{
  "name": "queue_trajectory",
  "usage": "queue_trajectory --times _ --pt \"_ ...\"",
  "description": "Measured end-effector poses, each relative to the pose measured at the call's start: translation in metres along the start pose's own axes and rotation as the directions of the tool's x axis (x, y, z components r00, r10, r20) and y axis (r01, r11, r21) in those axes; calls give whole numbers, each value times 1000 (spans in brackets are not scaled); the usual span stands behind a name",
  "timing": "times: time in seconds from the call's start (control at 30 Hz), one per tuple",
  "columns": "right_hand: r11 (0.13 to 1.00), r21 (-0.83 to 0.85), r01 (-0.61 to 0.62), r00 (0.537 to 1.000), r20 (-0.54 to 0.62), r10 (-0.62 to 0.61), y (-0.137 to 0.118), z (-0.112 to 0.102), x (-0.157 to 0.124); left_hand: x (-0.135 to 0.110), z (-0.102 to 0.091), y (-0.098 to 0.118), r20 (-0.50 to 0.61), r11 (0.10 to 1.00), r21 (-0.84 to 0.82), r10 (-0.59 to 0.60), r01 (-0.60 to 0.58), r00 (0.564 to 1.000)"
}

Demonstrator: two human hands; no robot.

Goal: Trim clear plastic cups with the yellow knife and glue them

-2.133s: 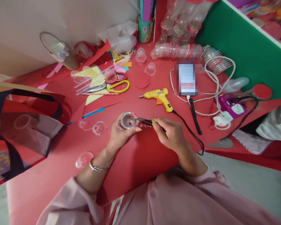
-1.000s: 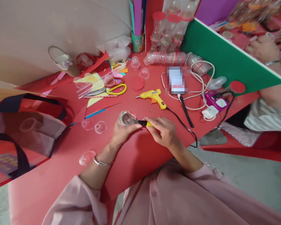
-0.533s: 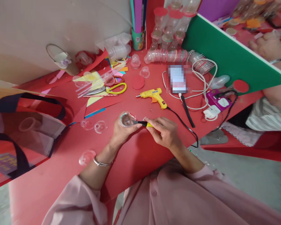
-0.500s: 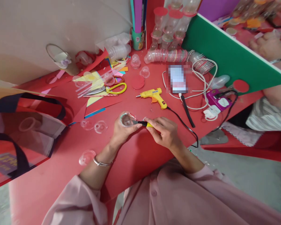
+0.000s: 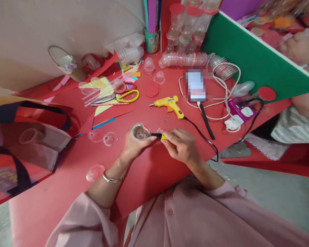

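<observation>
The left hand is grasping a clear cup over the table, the right hand a cutter at its rim. The cup is looking light, slippery and flimsy, favouring a gentle wall grip

The light in here is soft, paling the counter at left, with shadow along its front; the phone looks pixelated, the corners stretched.

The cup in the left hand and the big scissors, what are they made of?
The cup is probably glossy plastic: it is see-through, with bright glints. The scissors have grey, shiny blades, so likely metal; their smooth yellow and reddish handles could be plastic or coated metal.
</observation>
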State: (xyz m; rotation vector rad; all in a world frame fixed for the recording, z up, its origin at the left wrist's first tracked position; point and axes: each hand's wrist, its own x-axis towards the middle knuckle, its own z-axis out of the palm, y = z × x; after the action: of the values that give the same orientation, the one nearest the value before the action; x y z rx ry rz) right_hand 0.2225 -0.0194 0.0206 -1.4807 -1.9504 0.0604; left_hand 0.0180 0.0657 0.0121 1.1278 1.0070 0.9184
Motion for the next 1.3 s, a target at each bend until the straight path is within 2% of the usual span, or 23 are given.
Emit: queue_trajectory --times 0.23,0.47,0.73,0.9,1.07,1.2,1.3 --pt "1000 -14 -17 999 -52 16 6 5 1 4 -3 -4 83 1000 3 28 -28 996" --pt "1000 -27 -3 998 -69 1 5 4 3 4 -1 -5 34 993 -33 117 -116 993" --pt "998 -49 -37 997 -76 33 6 4 2 6 4 -8 -30 986 -113 117 -120 993" --pt "998 -60 -30 997 -72 26 5 4 2 6 6 -8 43 984 -167 76 -67 996" --pt "997 -70 -32 998 -58 28 3 5 2 3 6 -2 79 988 -134 87 -76 993" --pt "997 -71 -43 998 -42 40 1 5 2 0 5 4 55 993 -55 105 -102 993" --pt "996 -78 -38 999 -26 36 1 4 0 1 5 4 -5 994 5 111 -111 994"
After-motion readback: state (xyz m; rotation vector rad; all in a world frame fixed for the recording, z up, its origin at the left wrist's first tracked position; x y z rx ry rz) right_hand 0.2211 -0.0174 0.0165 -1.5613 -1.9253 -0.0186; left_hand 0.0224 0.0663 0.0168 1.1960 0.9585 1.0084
